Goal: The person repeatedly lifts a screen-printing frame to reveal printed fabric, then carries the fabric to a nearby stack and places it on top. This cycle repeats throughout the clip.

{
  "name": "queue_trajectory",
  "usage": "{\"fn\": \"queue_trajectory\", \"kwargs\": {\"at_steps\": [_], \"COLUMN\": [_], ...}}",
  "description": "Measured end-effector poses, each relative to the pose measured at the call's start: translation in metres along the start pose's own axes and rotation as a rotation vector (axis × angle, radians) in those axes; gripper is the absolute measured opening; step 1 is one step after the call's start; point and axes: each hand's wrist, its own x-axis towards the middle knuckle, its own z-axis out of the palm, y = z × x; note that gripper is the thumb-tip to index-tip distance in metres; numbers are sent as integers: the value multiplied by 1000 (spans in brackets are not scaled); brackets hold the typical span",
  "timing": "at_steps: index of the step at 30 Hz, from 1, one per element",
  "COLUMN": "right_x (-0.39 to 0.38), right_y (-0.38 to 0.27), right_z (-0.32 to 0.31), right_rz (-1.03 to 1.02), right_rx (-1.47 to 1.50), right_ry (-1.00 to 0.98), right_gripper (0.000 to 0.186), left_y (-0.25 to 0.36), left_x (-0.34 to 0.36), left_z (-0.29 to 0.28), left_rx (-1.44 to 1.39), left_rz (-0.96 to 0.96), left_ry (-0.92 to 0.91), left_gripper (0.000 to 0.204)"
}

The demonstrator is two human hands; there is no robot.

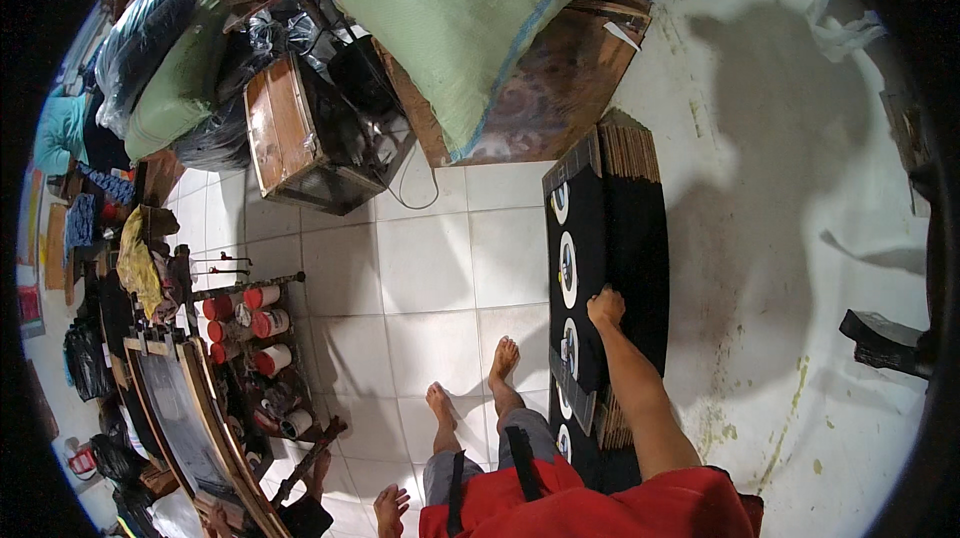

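A long stack of boards [626, 153] covered with black fabric [640, 258] lies to my right, with white oval prints [568, 268] along its near side and clear-edged panels over parts of it. My right hand [606, 306] rests on the black fabric, fingers curled; what they grip, if anything, is hidden. Low by my red shirt, my left hand [391, 506] hangs with fingers apart, holding nothing. My bare feet stand on white tiles [420, 268].
At left are a screen frame [170, 408], red-lidded tubs [270, 323] and another person's hand [215, 518]. Ahead sit a wooden box [290, 128], a green sack [450, 28] on a board [555, 98], and more bags [160, 88]. A stained pale wall or surface [760, 238] lines the right.
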Motion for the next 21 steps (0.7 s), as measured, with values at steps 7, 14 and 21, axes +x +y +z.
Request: {"fn": "queue_trajectory", "kwargs": {"at_steps": [7, 14, 21], "right_x": [10, 12, 7], "right_y": [7, 7, 8], "right_z": [7, -1, -12], "right_rz": [25, 34, -27], "right_rx": [-29, -19, -35], "right_ry": [3, -30, -48], "right_gripper": [30, 30, 36], "left_y": [47, 33, 21], "left_x": [4, 10, 14], "left_z": [25, 23, 25], "left_rx": [34, 49, 65], "left_rz": [119, 52, 56], "left_ry": [-41, -39, -37], "left_gripper": [45, 41, 42]}}
